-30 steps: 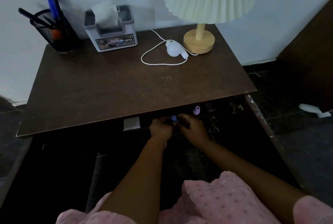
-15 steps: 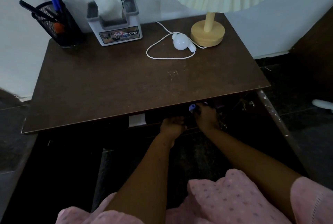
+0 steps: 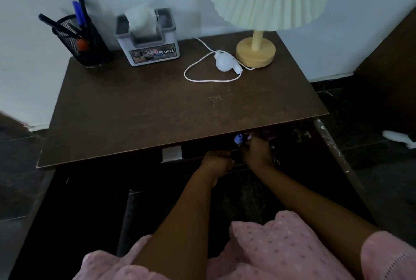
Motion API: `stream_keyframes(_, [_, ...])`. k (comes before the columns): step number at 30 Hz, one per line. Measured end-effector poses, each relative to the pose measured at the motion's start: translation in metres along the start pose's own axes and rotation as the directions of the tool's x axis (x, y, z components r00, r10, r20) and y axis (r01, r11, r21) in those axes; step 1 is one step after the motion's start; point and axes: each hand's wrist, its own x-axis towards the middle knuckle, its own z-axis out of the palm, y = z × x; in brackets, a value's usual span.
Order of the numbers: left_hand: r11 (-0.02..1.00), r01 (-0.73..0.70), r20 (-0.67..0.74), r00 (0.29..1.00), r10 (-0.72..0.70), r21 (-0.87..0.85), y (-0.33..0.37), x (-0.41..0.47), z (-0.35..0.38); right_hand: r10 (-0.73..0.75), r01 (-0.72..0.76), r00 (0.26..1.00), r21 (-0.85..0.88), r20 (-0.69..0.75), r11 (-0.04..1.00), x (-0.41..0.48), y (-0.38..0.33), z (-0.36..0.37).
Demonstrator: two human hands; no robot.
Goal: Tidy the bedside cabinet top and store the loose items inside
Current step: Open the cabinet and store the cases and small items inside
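I watched the right hand (image 3: 256, 153) pinch a small blue-capped item (image 3: 238, 139) just under the front edge of the cabinet top (image 3: 157, 110). The left hand (image 3: 217, 162) lay curled beside it; in the dark I could not tell what it held.

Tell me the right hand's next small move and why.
Probably lower the blue-capped item into the cabinet's open interior and loosen the grip. The right hand appears to pinch it just under the cabinet top's front edge, beside a purple item already inside, so only the release seems left.
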Motion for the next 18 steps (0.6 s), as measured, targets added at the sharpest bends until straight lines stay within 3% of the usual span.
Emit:
stream_keyframes(3, [0.976,-0.026,0.063,0.998,0.012,0.217,0.013,-0.016,-0.008,-0.147,0.15,0.988,0.088,-0.037,0.985,-0.026,-0.007,-0.019])
stream_keyframes(6, [0.847,-0.041,0.234,0.967,-0.1,0.529,0.033,-0.036,-0.021,-0.329,0.331,0.943,0.044,-0.038,0.943,-0.052,-0.017,-0.041])
stream_keyframes(9, [0.797,-0.041,0.37,0.899,-0.234,0.602,0.059,-0.063,-0.036,-0.469,0.471,0.879,0.013,-0.083,0.882,-0.064,-0.032,-0.063])
stream_keyframes(11, [0.84,-0.068,0.408,0.893,-0.189,0.538,0.077,-0.082,-0.05,-0.52,0.533,0.839,0.049,-0.161,0.845,-0.065,-0.045,-0.075])
stream_keyframes(13, [0.905,-0.14,0.368,0.93,-0.02,0.403,0.092,-0.095,-0.066,-0.526,0.555,0.821,0.096,-0.221,0.826,-0.059,-0.06,-0.085])
stream_keyframes(15, [0.955,-0.24,0.238,0.951,0.195,0.177,0.103,-0.104,-0.08,-0.525,0.559,0.816,0.096,-0.242,0.824,-0.047,-0.076,-0.09])
stream_keyframes(18, [0.91,-0.362,0.049,0.925,0.378,-0.202,0.112,-0.109,-0.093,-0.55,0.566,0.801,-0.002,-0.236,0.824,-0.022,-0.1,-0.093])
